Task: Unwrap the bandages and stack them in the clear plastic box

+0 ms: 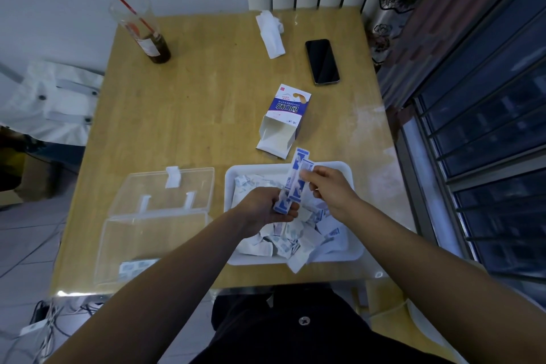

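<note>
Over the white tray (353, 255) I hold a blue-and-white wrapped bandage (297, 177) upright. My left hand (264, 207) grips its lower end. My right hand (328, 186) pinches the top of the wrapper between thumb and fingers. The tray is full of torn white-and-blue wrapper scraps (291, 241). To the left lies the clear plastic box (153, 230) with its lid folded back; a few unwrapped bandages (134, 267) lie in its near corner, partly hidden by my left forearm.
An opened blue-and-white bandage carton (283, 121) lies beyond the tray. Farther back are a black phone (322, 61), a crumpled tissue (270, 32), and a plastic cup (141, 29) with a red straw. A window with bars runs along the right.
</note>
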A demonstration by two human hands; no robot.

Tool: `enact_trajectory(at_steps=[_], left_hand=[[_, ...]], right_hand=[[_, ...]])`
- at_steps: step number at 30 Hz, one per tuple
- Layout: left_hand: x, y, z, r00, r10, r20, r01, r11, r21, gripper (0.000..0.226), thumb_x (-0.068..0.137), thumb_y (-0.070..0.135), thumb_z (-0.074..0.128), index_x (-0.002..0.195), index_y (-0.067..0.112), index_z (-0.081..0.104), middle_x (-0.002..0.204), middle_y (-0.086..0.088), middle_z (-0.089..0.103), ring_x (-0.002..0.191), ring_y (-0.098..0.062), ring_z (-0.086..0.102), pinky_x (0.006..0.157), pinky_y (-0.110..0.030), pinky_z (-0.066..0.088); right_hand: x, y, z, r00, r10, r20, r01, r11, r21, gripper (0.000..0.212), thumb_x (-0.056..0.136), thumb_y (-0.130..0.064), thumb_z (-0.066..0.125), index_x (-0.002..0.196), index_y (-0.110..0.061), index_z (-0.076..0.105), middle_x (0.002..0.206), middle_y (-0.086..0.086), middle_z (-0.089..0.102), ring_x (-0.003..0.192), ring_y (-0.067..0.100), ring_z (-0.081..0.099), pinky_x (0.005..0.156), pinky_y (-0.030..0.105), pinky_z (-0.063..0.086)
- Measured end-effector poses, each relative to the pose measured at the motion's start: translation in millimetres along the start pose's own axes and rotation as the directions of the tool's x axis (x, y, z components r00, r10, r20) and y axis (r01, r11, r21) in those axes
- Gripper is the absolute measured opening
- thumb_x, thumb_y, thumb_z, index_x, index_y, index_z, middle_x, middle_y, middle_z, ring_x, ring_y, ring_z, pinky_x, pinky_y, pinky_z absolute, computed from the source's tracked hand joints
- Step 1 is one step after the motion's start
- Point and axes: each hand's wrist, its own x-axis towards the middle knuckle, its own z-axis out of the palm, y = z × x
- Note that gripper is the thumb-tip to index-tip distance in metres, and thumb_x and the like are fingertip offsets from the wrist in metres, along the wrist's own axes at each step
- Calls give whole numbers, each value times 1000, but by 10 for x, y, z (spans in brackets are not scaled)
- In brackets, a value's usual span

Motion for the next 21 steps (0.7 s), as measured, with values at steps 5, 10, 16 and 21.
enact_trajectory(at_steps=[5,10,16,21], left_hand=[[-9,13,29,999,22,27,-24,995,98,34,98,7,32,115,-3,60,94,-17,69,76,-24,69,68,-29,57],[21,-2,25,995,54,-84,-46,995,86,30,95,-3,34,113,-5,58,92,-19,69,74,-25,68,66,-30,59],[48,26,92,993,74,-90,-88,984,-158,30,101,20,37,104,8,64,90,-13,70,77,-25,66,74,-37,54],[87,18,127,972,123,-202,-111,991,71,15,100,11,43,101,6,57,96,-16,63,81,-27,63,78,-40,54]], right_hand=[[-8,-6,8,997,-43,60,45,998,-35,13,93,-15,60,94,-4,66,64,4,52,56,11,43,54,24,36],[22,-91,-12,998,-33,-44,35,998,52,12,93,-12,59,82,-13,64,63,4,50,54,12,40,52,23,35],[-85,-25,53,989,2,149,34,971,-238,24,86,-16,70,68,-5,60,57,7,55,47,12,44,49,20,36],[-74,24,37,994,-106,20,108,976,-190,20,82,-12,75,78,-1,58,67,14,67,51,12,63,45,16,41]])
